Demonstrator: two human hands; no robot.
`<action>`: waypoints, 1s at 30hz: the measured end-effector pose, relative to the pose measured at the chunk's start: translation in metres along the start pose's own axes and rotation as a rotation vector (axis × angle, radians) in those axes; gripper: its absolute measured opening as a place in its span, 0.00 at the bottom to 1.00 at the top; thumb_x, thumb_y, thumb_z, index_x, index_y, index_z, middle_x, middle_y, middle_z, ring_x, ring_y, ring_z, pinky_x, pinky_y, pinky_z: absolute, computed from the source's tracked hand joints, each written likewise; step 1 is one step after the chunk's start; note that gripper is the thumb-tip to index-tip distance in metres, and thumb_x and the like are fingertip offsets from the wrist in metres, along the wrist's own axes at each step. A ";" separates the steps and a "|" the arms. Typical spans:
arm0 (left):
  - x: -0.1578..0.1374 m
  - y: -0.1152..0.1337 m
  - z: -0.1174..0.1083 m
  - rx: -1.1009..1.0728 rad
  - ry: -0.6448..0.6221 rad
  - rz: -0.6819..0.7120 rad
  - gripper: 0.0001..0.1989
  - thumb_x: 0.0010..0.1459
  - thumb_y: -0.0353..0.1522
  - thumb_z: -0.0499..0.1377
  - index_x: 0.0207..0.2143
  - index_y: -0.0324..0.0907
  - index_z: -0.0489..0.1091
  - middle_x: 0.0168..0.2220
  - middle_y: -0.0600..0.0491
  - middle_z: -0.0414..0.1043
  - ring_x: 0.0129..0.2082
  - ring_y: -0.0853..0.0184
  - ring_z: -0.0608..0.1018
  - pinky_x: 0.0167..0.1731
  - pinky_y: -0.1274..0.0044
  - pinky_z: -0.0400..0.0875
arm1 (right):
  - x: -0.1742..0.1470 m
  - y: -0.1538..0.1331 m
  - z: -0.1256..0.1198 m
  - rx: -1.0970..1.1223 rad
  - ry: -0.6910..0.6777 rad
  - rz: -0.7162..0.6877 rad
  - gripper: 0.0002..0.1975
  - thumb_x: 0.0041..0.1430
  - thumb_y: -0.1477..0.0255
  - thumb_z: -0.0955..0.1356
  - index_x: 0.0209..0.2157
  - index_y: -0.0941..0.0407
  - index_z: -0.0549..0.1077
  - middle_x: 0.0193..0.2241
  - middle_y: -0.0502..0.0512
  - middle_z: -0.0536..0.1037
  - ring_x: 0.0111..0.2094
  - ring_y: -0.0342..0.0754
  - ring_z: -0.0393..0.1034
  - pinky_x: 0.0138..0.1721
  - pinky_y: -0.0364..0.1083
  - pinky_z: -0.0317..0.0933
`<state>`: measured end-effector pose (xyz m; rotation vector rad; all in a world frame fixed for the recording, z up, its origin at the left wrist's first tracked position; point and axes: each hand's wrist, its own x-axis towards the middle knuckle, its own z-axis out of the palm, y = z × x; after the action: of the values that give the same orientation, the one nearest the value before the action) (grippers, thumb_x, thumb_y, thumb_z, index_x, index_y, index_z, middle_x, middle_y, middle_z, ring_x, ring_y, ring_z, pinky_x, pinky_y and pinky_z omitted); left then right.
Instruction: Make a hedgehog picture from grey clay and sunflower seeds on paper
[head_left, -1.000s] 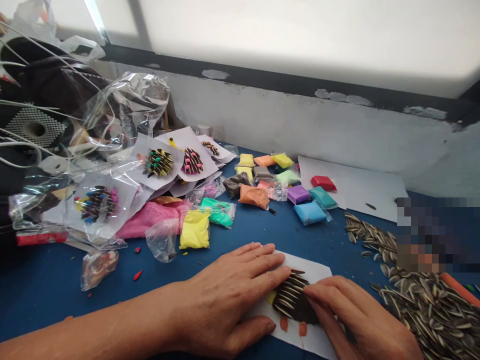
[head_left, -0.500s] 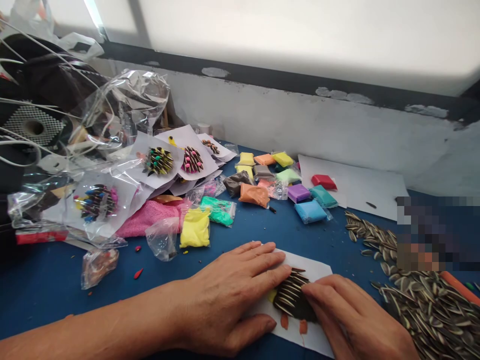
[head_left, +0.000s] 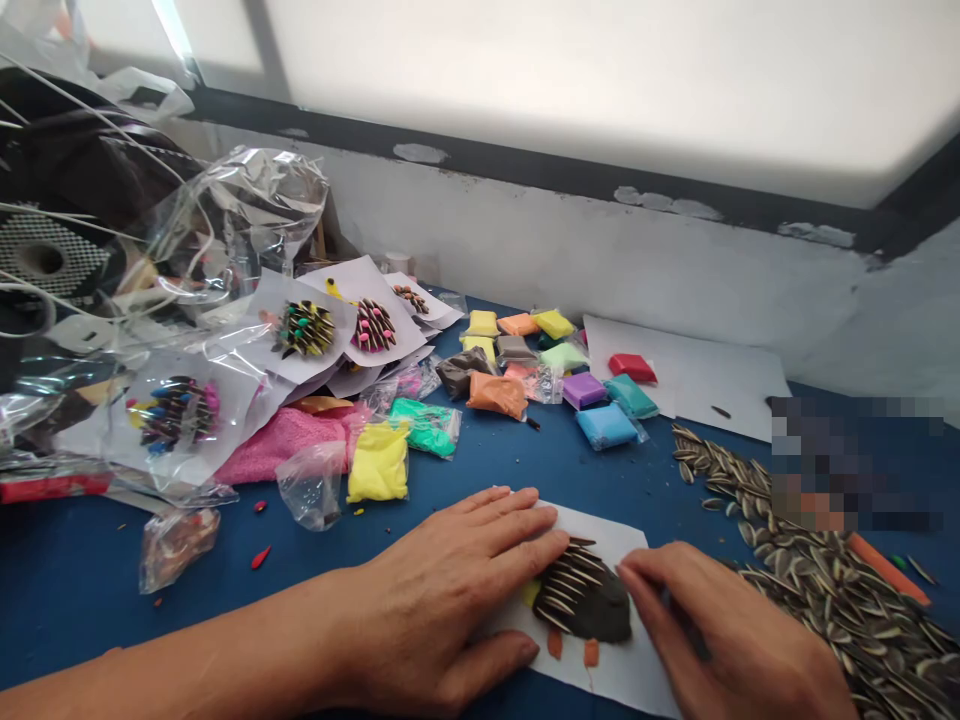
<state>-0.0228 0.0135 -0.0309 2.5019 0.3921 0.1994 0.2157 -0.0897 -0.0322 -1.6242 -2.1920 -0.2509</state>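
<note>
No legible text, label, brand, number or sign noted on packets [head_left: 497,396], papers [head_left: 616,534], clear bags [head_left: 311,485] or table [head_left: 465,478].

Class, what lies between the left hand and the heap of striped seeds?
In the head view, the dark clay shape, partly covered with seeds, on white paper, then the right hand.

Soft white light comes from the big window [head_left: 585,90], so bright it looks almost blank. The clear plastic bag [head_left: 274,185] has shiny spots. The worktop [head_left: 67,570] is darker at the left. Blocky squares hide a patch near the sunflower seeds [head_left: 847,590].
</note>
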 end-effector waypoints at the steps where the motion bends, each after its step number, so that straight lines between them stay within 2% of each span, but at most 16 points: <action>1: 0.000 0.000 -0.001 0.002 -0.004 -0.002 0.34 0.61 0.35 0.58 0.67 0.36 0.53 0.68 0.44 0.53 0.69 0.55 0.54 0.67 0.62 0.49 | 0.000 0.007 -0.002 -0.040 0.005 0.045 0.08 0.69 0.67 0.62 0.38 0.52 0.71 0.29 0.47 0.77 0.29 0.42 0.75 0.31 0.41 0.65; 5: 0.000 0.001 -0.002 0.008 -0.022 -0.003 0.35 0.61 0.36 0.57 0.68 0.36 0.52 0.69 0.44 0.51 0.69 0.56 0.54 0.67 0.62 0.49 | 0.002 0.048 -0.007 -0.302 0.070 0.170 0.18 0.69 0.63 0.58 0.39 0.54 0.76 0.35 0.55 0.79 0.32 0.50 0.76 0.28 0.48 0.65; 7: 0.000 0.001 -0.002 0.011 -0.029 -0.003 0.35 0.61 0.36 0.56 0.68 0.36 0.51 0.69 0.44 0.51 0.69 0.56 0.53 0.67 0.62 0.48 | 0.003 0.069 -0.006 -0.326 0.074 0.194 0.21 0.69 0.65 0.56 0.41 0.58 0.78 0.35 0.60 0.78 0.33 0.54 0.75 0.29 0.51 0.64; 11: -0.001 0.000 -0.001 0.017 -0.026 0.003 0.35 0.62 0.36 0.56 0.68 0.36 0.51 0.69 0.45 0.50 0.70 0.57 0.52 0.68 0.62 0.47 | 0.009 0.091 0.004 -0.318 0.043 0.186 0.21 0.65 0.70 0.57 0.44 0.60 0.79 0.39 0.63 0.78 0.37 0.55 0.72 0.38 0.54 0.66; 16: -0.001 -0.001 0.001 0.019 -0.009 0.010 0.34 0.62 0.36 0.56 0.68 0.37 0.51 0.69 0.45 0.51 0.70 0.56 0.52 0.67 0.61 0.48 | 0.011 0.087 0.010 -0.276 -0.012 0.159 0.21 0.63 0.72 0.57 0.42 0.60 0.80 0.39 0.61 0.80 0.40 0.56 0.73 0.42 0.56 0.66; 19: -0.001 -0.001 0.001 0.019 -0.012 0.003 0.34 0.62 0.36 0.56 0.68 0.37 0.51 0.69 0.45 0.51 0.70 0.56 0.52 0.67 0.61 0.48 | 0.008 0.081 0.006 -0.243 -0.026 0.151 0.19 0.63 0.71 0.58 0.39 0.57 0.80 0.37 0.57 0.81 0.39 0.53 0.75 0.41 0.52 0.68; 22: -0.002 0.000 0.001 0.014 -0.012 -0.005 0.35 0.62 0.36 0.56 0.68 0.39 0.51 0.69 0.45 0.51 0.70 0.56 0.52 0.67 0.60 0.49 | 0.005 0.079 0.002 -0.229 -0.016 0.163 0.17 0.65 0.68 0.59 0.41 0.55 0.79 0.37 0.55 0.82 0.39 0.51 0.77 0.39 0.50 0.69; 24: -0.003 0.000 0.001 0.011 -0.009 -0.020 0.36 0.61 0.35 0.57 0.68 0.40 0.50 0.70 0.45 0.48 0.70 0.56 0.52 0.67 0.60 0.50 | 0.004 0.081 0.001 -0.231 -0.010 0.168 0.18 0.66 0.66 0.59 0.43 0.55 0.79 0.38 0.55 0.82 0.39 0.52 0.77 0.37 0.51 0.70; 27: -0.003 0.000 0.001 0.006 -0.003 -0.034 0.36 0.60 0.35 0.58 0.69 0.40 0.50 0.71 0.43 0.44 0.70 0.55 0.52 0.66 0.59 0.50 | 0.004 0.086 0.003 -0.226 -0.023 0.158 0.21 0.68 0.63 0.57 0.41 0.53 0.80 0.37 0.55 0.81 0.37 0.52 0.76 0.35 0.51 0.70; 30: -0.002 0.000 0.001 -0.017 0.005 -0.013 0.36 0.60 0.35 0.58 0.68 0.39 0.51 0.69 0.44 0.51 0.69 0.54 0.53 0.67 0.60 0.49 | 0.004 0.087 0.004 -0.225 -0.038 0.147 0.23 0.69 0.61 0.56 0.37 0.54 0.80 0.36 0.56 0.80 0.36 0.52 0.76 0.35 0.51 0.69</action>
<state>-0.0246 0.0120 -0.0317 2.4815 0.4074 0.2035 0.2963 -0.0575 -0.0416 -1.9154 -2.1214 -0.4403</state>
